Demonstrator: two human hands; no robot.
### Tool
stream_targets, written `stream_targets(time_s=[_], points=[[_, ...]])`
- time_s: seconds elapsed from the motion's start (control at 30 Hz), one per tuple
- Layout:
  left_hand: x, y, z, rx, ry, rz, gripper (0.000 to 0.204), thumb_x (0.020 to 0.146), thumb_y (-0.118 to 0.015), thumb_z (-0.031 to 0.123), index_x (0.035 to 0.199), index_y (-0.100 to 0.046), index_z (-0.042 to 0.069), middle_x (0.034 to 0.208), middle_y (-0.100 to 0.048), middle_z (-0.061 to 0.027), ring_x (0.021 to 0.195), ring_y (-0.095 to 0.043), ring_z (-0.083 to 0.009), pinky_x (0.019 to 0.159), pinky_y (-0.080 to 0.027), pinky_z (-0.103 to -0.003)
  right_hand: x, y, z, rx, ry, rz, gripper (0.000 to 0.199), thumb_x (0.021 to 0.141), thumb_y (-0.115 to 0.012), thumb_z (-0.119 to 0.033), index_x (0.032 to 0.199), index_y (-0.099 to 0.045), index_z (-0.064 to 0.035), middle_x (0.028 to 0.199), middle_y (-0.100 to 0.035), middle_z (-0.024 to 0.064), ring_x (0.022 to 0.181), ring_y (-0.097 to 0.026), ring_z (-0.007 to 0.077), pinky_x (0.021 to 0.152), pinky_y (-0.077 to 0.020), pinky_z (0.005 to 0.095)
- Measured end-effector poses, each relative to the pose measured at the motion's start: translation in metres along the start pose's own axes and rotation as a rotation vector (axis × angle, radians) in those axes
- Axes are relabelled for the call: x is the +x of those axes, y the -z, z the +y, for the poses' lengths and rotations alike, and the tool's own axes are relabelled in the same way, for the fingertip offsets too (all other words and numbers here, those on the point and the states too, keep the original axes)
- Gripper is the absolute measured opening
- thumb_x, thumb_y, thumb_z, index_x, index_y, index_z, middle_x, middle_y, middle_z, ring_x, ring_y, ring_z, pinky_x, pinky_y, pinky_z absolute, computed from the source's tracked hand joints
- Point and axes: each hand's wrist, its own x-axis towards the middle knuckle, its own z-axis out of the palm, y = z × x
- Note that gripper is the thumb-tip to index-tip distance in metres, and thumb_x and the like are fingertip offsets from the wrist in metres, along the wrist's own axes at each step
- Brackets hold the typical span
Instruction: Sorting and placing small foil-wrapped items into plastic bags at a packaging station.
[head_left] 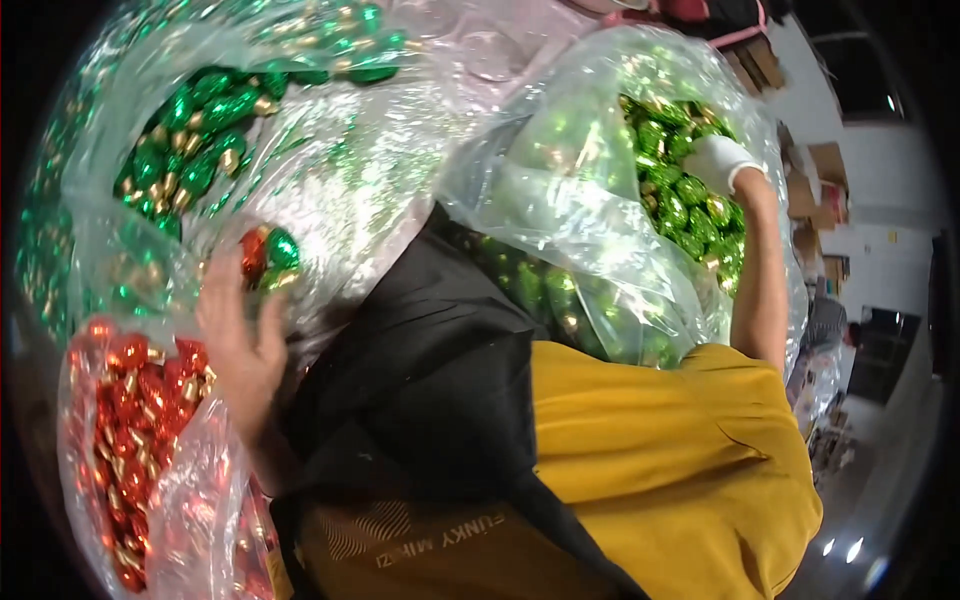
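The left hand [240, 335], bare and blurred, sits at about nine o'clock with its fingers closed around a red bauble [252, 254] and a dark green bauble [281, 249], both gold-capped, held just above the fingertips. Just below it, toward seven o'clock, a clear plastic bag of red baubles [125, 420] lies open; toward eleven o'clock a second clear bag of dark green baubles [190, 140] spreads across the top. The right hand [722, 160], in a white glove, reaches into a bag of lime green baubles [690, 205] at two o'clock; whether it grips anything I cannot tell. A black cloth [430, 370] and a yellow shirt [650, 450] fill the centre and lower right, blocking the view beneath.
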Motion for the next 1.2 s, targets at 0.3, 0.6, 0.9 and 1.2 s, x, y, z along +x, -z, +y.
stream_targets(time_s=[0.3, 0.6, 0.9, 1.2], points=[[0.01, 0.027, -0.018, 0.269, -0.181, -0.201, 0.013, 0.074, -0.06, 0.001, 0.088, -0.06, 0.003, 0.099, -0.059, -0.0117, 0.11, -0.051, -0.0308, 0.102, -0.029, -0.05, 0.119, -0.083, -0.041, 0.755, 0.379, 0.302, 0.052, 0.082, -0.06, -0.025, 0.127, -0.05, -0.0016, 0.12, -0.058, 0.0215, 0.108, -0.057, 0.036, 0.089, -0.0468, 0.0391], [-0.013, 0.03, -0.025, 0.288, -0.176, -0.043, 0.02, 0.072, -0.055, 0.0, 0.091, -0.062, 0.003, 0.111, -0.06, -0.0149, 0.118, -0.05, -0.0341, 0.101, -0.034, -0.048, 0.116, -0.014, -0.016, 0.116, 0.244, 0.231, 0.049, 0.086, -0.059, -0.018, 0.13, -0.047, -0.0006, 0.105, -0.064, 0.0111, 0.089, -0.06, 0.0173, 0.076, -0.0481, 0.028], [-0.031, 0.078, -0.095, 0.636, 0.707, -0.311, 0.025, 0.078, -0.052, 0.013, 0.092, -0.066, -0.003, 0.088, -0.065, -0.0237, 0.083, -0.064, -0.0376, 0.076, -0.05, -0.046, -0.018, 0.127, -0.26, 1.134, 1.037, 0.415, 0.023, 0.086, -0.055, -0.016, 0.105, -0.055, -0.0014, 0.078, -0.05, -0.001, 0.062, -0.044, 0.0039, 0.053, -0.0375, 0.0214], [-0.054, 0.017, -0.138, 0.802, 0.622, -0.321, 0.031, 0.077, -0.053, 0.015, 0.102, -0.065, 0.002, 0.102, -0.064, -0.023, 0.1, -0.06, -0.0372, 0.078, -0.049, -0.042, 0.031, 0.153, -0.478, -0.072, 1.251, 0.922, 0.022, 0.082, -0.055, -0.015, 0.103, -0.063, -0.0126, 0.098, -0.066, 0.0111, 0.091, -0.066, 0.0264, 0.074, -0.0516, 0.0414]])
